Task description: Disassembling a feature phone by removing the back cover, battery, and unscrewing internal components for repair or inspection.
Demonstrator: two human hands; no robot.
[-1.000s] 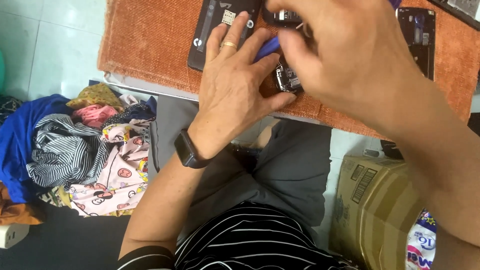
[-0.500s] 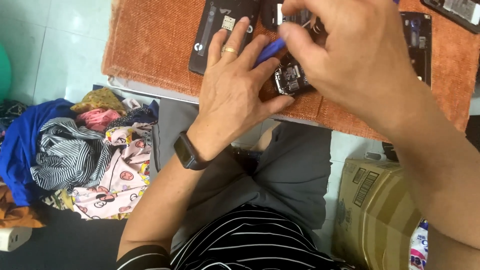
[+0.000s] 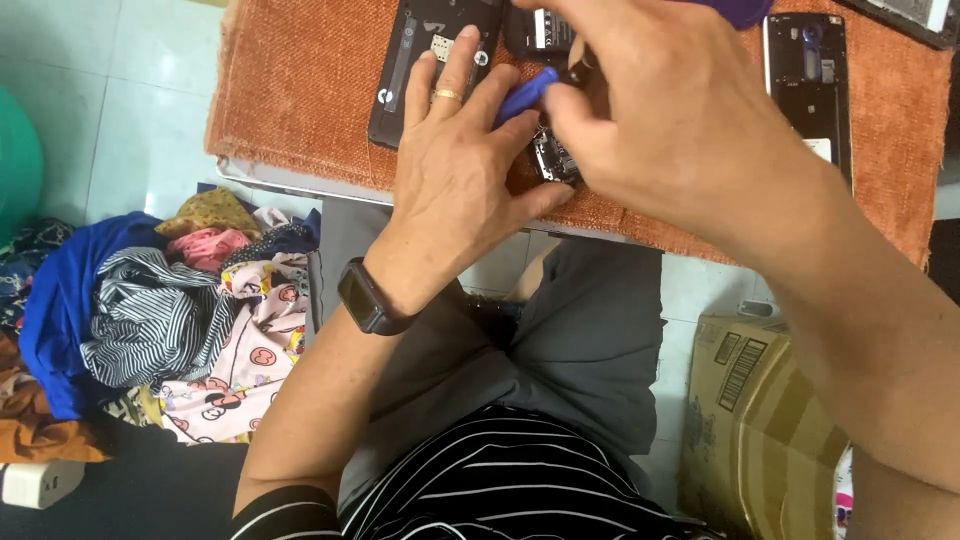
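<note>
Head view: left hand [image 3: 455,190] lies flat with its grip apart beside a small part [image 3: 553,160], while right hand [image 3: 660,110]'s grip clamps a blue tool [image 3: 525,93] above it.

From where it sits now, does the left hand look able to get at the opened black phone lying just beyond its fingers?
Probably yes. The left hand lies flat on the orange cloth, its fingertips already at the opened black phone; nothing lies between them.
</note>
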